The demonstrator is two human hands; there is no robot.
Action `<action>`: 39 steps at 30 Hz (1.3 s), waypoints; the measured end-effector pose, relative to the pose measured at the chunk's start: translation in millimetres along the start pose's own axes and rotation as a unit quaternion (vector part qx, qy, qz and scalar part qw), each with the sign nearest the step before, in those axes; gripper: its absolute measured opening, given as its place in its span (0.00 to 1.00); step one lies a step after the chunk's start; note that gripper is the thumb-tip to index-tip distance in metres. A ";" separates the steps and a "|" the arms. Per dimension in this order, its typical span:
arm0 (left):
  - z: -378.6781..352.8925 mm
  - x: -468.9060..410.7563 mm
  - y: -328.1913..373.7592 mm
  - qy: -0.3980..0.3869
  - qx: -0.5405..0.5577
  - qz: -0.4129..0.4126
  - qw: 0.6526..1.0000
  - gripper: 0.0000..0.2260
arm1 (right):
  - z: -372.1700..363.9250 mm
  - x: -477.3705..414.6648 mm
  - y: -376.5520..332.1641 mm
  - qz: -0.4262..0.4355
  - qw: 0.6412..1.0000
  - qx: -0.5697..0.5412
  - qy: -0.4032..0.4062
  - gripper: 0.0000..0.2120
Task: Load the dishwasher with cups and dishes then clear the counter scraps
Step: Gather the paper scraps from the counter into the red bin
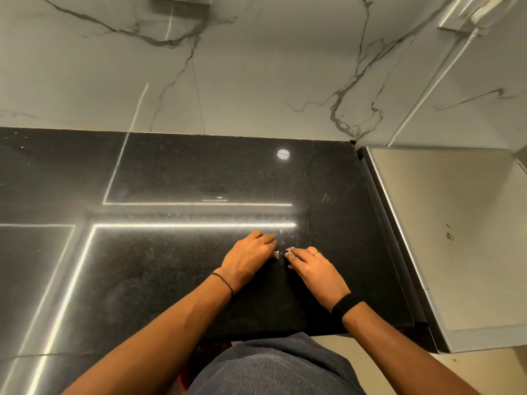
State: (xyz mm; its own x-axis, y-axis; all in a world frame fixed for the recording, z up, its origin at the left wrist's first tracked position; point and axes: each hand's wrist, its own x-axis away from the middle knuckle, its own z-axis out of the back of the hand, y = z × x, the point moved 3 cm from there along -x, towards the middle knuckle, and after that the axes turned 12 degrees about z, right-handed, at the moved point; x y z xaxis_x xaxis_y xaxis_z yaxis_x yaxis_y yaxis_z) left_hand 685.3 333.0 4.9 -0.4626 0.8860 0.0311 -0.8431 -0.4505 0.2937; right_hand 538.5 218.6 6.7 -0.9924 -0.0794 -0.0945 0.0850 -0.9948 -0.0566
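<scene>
Both hands rest on the black speckled counter (pixel 171 252), close together near its front right part. My left hand (pixel 251 256) has its fingers curled under and pinches a small pink scrap (pixel 276 254) at its fingertips. My right hand (pixel 312 266), with a ring on one finger, pinches a small cluster of whitish scraps (pixel 289 250) against the counter. A few tiny pale crumbs (pixel 281 232) lie just beyond the hands. No cups, dishes or dishwasher are in view.
A marble-patterned wall (pixel 256 67) rises behind the counter. To the right a pale appliance top or cabinet (pixel 456 223) adjoins the counter edge. Ceiling lights reflect as bright lines on the counter. My grey-clothed torso (pixel 271 369) is at the front edge.
</scene>
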 end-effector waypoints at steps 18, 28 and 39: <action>6.7 5.2 19.2 -0.006 0.004 0.099 0.995 0.15 | 7.4 -22.7 -0.4 -0.102 0.992 -0.064 -0.046 0.21; 14.0 5.4 12.3 -0.011 0.003 0.064 0.998 0.12 | 13.8 -19.1 1.8 -0.012 0.995 -0.055 -0.076 0.18; 11.1 13.2 -14.4 -0.027 -0.035 -0.060 0.997 0.20 | 9.0 2.7 14.2 0.063 0.997 -0.044 -0.025 0.18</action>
State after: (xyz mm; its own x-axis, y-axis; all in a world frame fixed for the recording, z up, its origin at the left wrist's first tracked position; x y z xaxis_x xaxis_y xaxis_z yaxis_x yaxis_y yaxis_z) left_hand 694.4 352.4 11.7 -0.3435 0.9377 0.0517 -0.9094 -0.3459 0.2310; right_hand 536.2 203.6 14.5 -0.9766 -0.2078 -0.0558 0.2136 -0.9676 -0.1349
